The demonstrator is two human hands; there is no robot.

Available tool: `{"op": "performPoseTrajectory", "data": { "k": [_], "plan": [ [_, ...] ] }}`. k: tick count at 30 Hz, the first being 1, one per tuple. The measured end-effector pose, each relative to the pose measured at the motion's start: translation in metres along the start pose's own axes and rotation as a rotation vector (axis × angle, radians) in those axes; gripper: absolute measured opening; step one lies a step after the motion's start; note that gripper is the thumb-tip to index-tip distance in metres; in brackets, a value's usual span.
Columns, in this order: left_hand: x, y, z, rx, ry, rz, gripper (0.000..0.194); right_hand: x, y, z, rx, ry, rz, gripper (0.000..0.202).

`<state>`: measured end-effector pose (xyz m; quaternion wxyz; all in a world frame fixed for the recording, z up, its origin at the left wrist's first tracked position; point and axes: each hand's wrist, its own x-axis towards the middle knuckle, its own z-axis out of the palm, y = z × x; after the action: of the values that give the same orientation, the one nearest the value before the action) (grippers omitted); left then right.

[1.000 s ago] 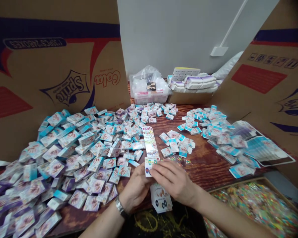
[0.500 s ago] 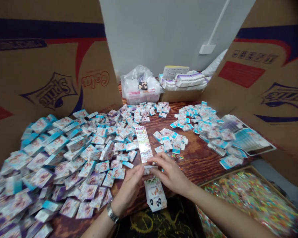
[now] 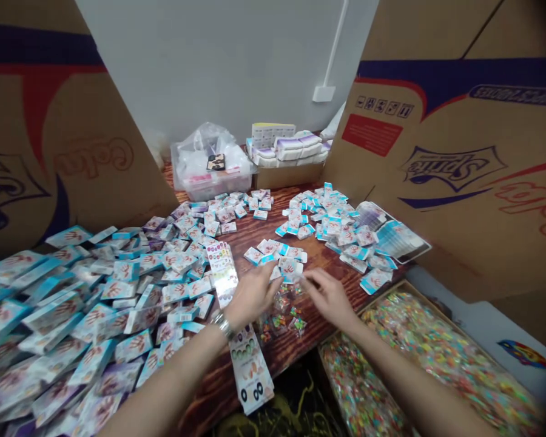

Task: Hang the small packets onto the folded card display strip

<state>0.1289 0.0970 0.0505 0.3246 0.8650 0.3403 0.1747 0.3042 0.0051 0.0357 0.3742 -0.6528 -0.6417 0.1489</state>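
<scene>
My left hand [image 3: 255, 292], with a metal watch at its wrist, reaches over the printed strips toward a small group of boxes [image 3: 267, 249]. Its fingers are bent, and what they touch is partly hidden. My right hand [image 3: 328, 297] pinches the edge of a white and blue small box [image 3: 291, 270] between thumb and fingers. Beneath the hands lie small clear packets of coloured pieces [image 3: 279, 321]. Stacks of long printed strips [image 3: 250, 370] run along the table under my left wrist, their lower end near the table's front edge.
Many small boxes [image 3: 131, 273] cover the left side; another pile [image 3: 341, 224] lies right. An open carton of colourful packets [image 3: 418, 340] stands front right. Large cardboard cartons [image 3: 437, 139] flank the table [image 3: 277, 209]. A plastic tub [image 3: 218, 185] sits at the back.
The view has swung right. Both hands have left the printed strips and moved to the small boxes beyond the packets, and the hands are farther apart.
</scene>
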Motion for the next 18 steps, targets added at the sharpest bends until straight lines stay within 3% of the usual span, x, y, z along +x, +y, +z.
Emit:
{"op": "performPoseTrajectory", "data": {
  "k": [2,4,7,9,13,18],
  "plan": [
    [0.032,-0.001,0.017,0.087,-0.03,-0.011,0.047,0.002,0.017,-0.016,-0.03,0.035,0.068,0.021],
    [0.056,-0.003,0.038,0.14,-0.069,-0.027,0.046,0.0,0.03,-0.024,-0.059,-0.007,0.081,0.022],
    [0.072,-0.007,0.064,0.201,-0.112,-0.056,0.038,-0.005,0.046,-0.022,-0.14,-0.179,0.073,0.02],
    [0.075,-0.009,0.072,0.223,-0.121,-0.066,0.034,-0.005,0.054,-0.015,-0.19,-0.316,0.058,0.019],
    [0.076,-0.007,0.069,0.206,-0.098,-0.061,0.038,0.005,0.067,-0.003,-0.2,-0.44,0.016,0.014],
    [0.073,0.003,0.04,0.065,-0.049,-0.001,0.044,0.02,0.074,0.002,-0.22,-0.523,-0.05,0.013]
  ]
}}
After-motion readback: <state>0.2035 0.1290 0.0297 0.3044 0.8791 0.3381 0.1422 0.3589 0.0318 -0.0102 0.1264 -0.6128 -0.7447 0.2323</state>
